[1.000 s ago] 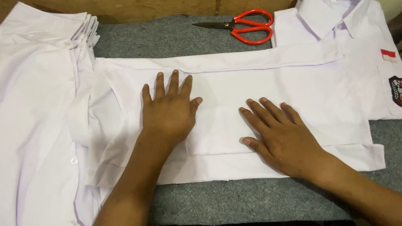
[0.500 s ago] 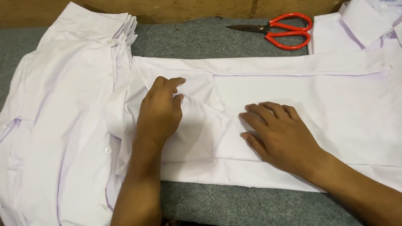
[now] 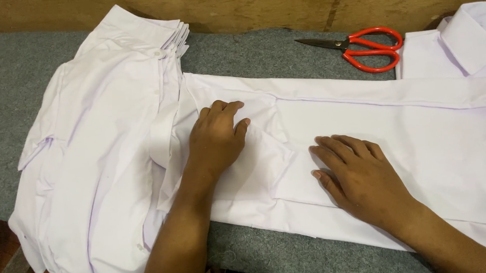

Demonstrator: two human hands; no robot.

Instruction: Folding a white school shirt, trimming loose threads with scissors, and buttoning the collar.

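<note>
A white shirt (image 3: 405,135) lies flat across the grey table, its collar at the far right. My left hand (image 3: 215,140) rests on the shirt's left end near a folded flap, fingers curled over the cloth. My right hand (image 3: 360,174) presses flat on the middle of the shirt, fingers spread and pointing left. Whether the left fingers pinch the fabric is hard to tell.
A stack of several white shirts (image 3: 100,159) lies at the left and hangs over the table's front edge. Red-handled scissors (image 3: 363,47) lie at the back on the grey felt surface (image 3: 7,80). A wooden wall (image 3: 244,3) runs behind.
The view has shifted left, bringing more of the stack in. My left hand went from flat with spread fingers to curled at the shirt's left end. My right hand stays pressed flat.
</note>
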